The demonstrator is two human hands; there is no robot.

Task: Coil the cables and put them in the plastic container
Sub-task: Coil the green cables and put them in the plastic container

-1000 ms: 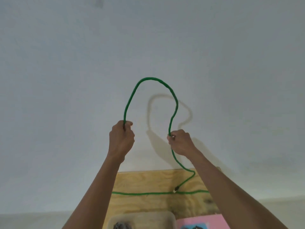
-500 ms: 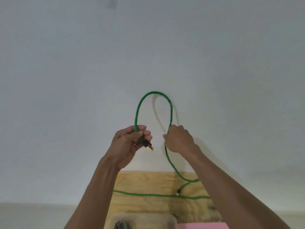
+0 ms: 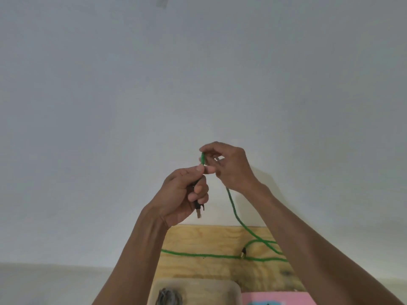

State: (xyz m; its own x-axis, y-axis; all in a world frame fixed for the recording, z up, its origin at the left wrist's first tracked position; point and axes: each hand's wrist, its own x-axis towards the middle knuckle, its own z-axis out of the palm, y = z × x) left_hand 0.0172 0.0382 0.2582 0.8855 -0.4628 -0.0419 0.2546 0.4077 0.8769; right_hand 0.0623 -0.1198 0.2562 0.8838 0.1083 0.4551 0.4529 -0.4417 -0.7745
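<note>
**Head view: green cable held in both hands**

Head view shows a thin green cable (image 3: 234, 208) with a dark plug (image 3: 199, 209) tipped in pale metal. The left hand (image 3: 182, 194) is curled round the plug end, the plug pointing down below the fingers. The right hand (image 3: 229, 166) pinches a short upright fold of cable just above the left thumb; the two hands touch. From under the right hand the cable hangs down to the wooden board (image 3: 198, 241), crosses itself there and runs left to right along it. A second dark plug (image 3: 243, 252) lies on that run. The container (image 3: 231, 287) sits at the near edge of the board, below the hands, holding a grey coil (image 3: 168, 297).
</note>
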